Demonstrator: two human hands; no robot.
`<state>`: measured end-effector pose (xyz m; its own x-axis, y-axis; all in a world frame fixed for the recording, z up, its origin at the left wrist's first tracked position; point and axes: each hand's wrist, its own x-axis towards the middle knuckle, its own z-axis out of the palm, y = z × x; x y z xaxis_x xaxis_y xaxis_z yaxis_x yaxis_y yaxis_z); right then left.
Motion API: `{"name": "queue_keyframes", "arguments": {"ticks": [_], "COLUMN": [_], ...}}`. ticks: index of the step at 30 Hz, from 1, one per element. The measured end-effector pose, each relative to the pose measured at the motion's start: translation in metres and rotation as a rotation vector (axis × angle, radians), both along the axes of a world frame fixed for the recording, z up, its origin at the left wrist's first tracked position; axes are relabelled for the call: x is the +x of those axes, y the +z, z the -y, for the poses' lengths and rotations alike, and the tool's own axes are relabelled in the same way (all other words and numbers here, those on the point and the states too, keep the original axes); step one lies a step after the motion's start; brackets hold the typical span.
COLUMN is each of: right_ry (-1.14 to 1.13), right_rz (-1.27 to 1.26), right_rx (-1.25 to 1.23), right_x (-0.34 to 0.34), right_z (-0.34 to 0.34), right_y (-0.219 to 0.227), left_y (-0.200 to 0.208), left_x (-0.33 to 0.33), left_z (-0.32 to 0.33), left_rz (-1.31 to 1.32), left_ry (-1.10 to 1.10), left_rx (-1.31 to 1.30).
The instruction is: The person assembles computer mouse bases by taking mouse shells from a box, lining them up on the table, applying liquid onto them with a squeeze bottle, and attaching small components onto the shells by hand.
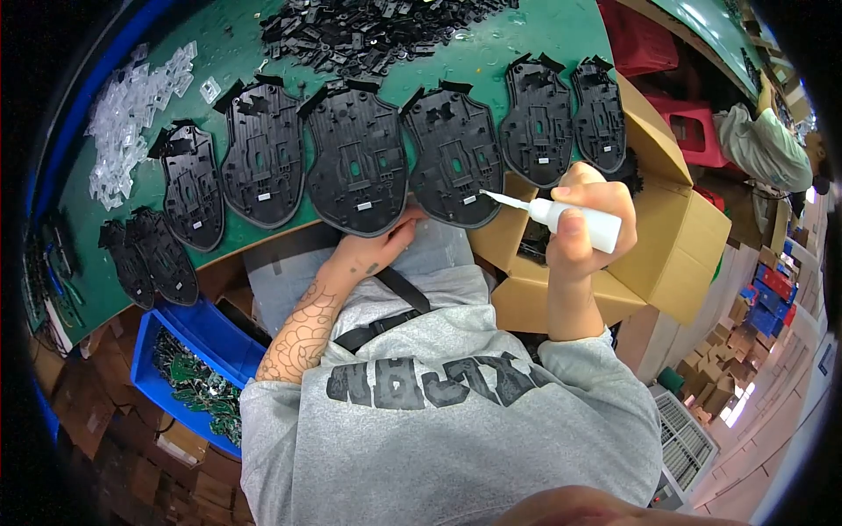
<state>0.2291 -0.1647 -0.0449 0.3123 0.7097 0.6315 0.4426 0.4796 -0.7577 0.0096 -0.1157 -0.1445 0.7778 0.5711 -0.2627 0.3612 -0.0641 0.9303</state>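
My right hand (593, 210) is closed around a small white squeeze bottle (589, 226), tilted with its thin nozzle pointing left. The nozzle tip is over the lower right part of a black plastic shell (453, 158); whether it touches cannot be made out. My left hand (381, 245) is at the table's near edge, by the bottom of the neighbouring black shell (356, 162). Its fingers are partly hidden, so its grip is unclear. More shells of this rounded shape stand in a row, such as one on the left (263, 153) and another on the right (538, 123).
Small black parts (368, 35) are heaped at the back of the green table (230, 53). Clear plastic pieces (132, 123) lie at left. A blue bin (210, 320) holds circuit boards. An open cardboard box (680, 245) stands right, near red stools (688, 127) and another person (763, 145).
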Motion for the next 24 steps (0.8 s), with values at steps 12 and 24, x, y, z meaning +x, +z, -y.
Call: {"name": "queue_keyframes", "arguments": {"ticks": [12, 24], "right_ry": [0.137, 0.12], "right_rz": [0.114, 0.183], "right_rx": [-0.032, -0.018], "right_x": [-0.057, -0.061], "right_z": [-0.02, -0.03], "right_y": [0.01, 0.008], "left_y": [-0.012, -0.03], "left_x": [-0.004, -0.009], "left_z": [0.001, 0.005], "left_rz": [-0.24, -0.18], "left_ry": [-0.143, -0.131], "left_rx": [-0.101, -0.129]}}
